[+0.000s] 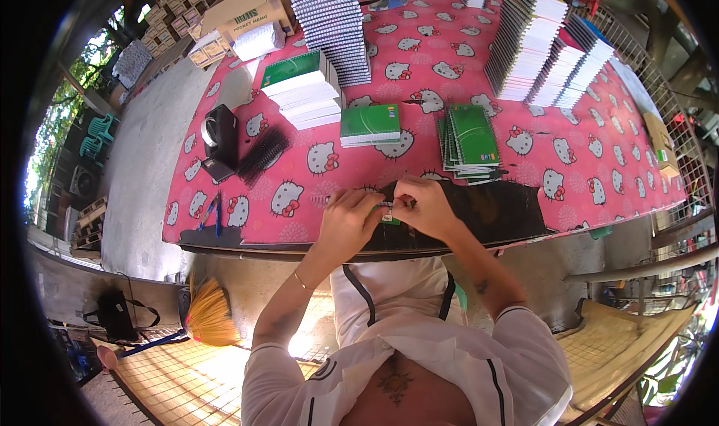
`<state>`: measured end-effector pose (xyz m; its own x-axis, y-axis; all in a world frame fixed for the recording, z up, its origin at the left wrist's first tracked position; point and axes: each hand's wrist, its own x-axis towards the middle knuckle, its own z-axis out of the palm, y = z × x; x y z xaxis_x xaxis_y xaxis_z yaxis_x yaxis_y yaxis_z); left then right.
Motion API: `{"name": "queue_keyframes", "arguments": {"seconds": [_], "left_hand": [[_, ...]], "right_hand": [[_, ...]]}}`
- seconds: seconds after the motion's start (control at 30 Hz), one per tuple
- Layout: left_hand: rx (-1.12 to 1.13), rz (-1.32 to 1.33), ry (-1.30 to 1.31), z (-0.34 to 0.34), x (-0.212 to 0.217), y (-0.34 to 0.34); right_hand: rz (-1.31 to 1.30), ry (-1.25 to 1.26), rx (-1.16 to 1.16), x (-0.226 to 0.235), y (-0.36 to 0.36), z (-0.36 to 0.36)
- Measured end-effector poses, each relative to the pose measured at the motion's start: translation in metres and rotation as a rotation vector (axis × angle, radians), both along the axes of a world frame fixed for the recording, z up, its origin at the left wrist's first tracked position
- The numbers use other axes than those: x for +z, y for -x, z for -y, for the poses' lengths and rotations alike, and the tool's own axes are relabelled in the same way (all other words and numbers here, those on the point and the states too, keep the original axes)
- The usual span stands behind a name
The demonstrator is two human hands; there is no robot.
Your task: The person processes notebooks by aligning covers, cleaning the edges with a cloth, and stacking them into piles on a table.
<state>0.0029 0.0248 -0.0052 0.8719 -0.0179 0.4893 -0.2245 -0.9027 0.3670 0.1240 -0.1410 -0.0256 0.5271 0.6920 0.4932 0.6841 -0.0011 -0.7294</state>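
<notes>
My left hand (350,215) and my right hand (425,207) meet over a black mat (494,212) at the table's near edge. Between them is a small green notebook (395,221), mostly hidden by my fingers. The left fingers are closed on it, and a bit of spiral wire (320,199) sticks out beyond them. My right fingers pinch at the notebook's bound edge. Just beyond the hands lie a block of green-covered pads (371,122) and an overlapping pile of green spiral notebooks (472,141).
Left on the pink table (299,216) are blue-handled pliers (212,215), loose black coils (264,156), a black device (221,143) and a stack of green-covered pads (299,89). Tall notebook stacks (329,32) rise behind and at right (524,44). A cardboard box (251,14) stands far left.
</notes>
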Motion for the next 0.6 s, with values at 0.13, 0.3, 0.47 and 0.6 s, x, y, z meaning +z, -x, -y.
{"name": "queue_keyframes", "arguments": {"seconds": [0.13,0.3,0.47,0.6], "left_hand": [[0.126,0.015,0.025,0.007,0.012,-0.002],[-0.192,0.070,0.765,0.039,0.060,-0.028],[-0.013,0.156,0.207,-0.055,0.017,-0.109],[-0.027,0.157,-0.280,-0.092,-0.052,-0.134]], "right_hand": [[-0.073,0.022,-0.219,0.006,0.015,-0.004],[-0.569,-0.300,-0.069,0.026,0.031,0.020],[-0.564,-0.479,-0.356,0.058,-0.056,0.077],[0.048,0.254,-0.736,0.017,-0.125,0.101]]}}
